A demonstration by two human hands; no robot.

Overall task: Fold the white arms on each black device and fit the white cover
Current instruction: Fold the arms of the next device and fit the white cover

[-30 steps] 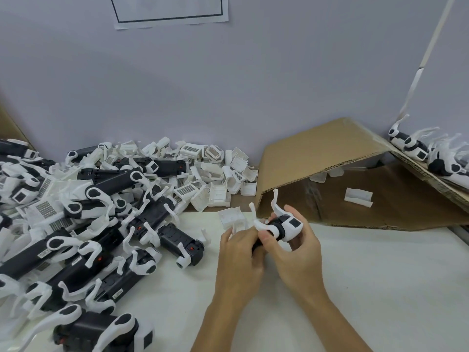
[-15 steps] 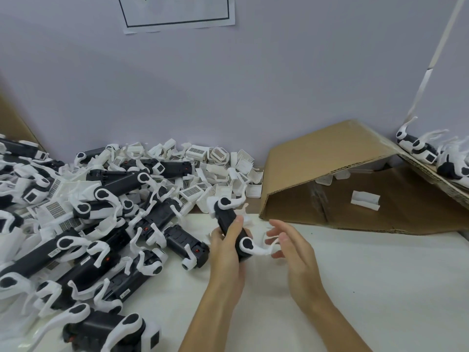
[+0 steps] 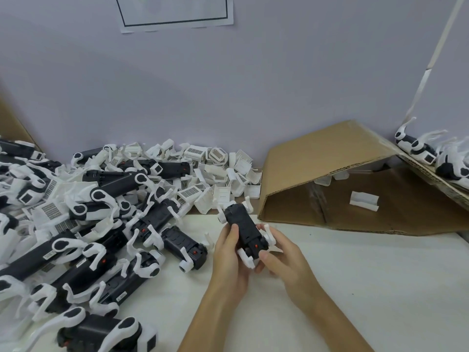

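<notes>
A heap of black devices (image 3: 83,232) with white arms spreads across the left of the table (image 3: 355,288). Just right of it, the left hand (image 3: 228,260) grips the held black device (image 3: 243,229) — now lying flatter, underside up, than half a second ago. The right hand (image 3: 284,257), earlier spread apart, now pinches its near white arm (image 3: 247,257). White covers (image 3: 223,171) lie behind; a cardboard box (image 3: 342,179) sits rightmost.

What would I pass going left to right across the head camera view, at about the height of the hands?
Pile of black devices → left hand → held black device → right hand → bare white table; behind it, cardboard sheet with a loose white cover.
</notes>
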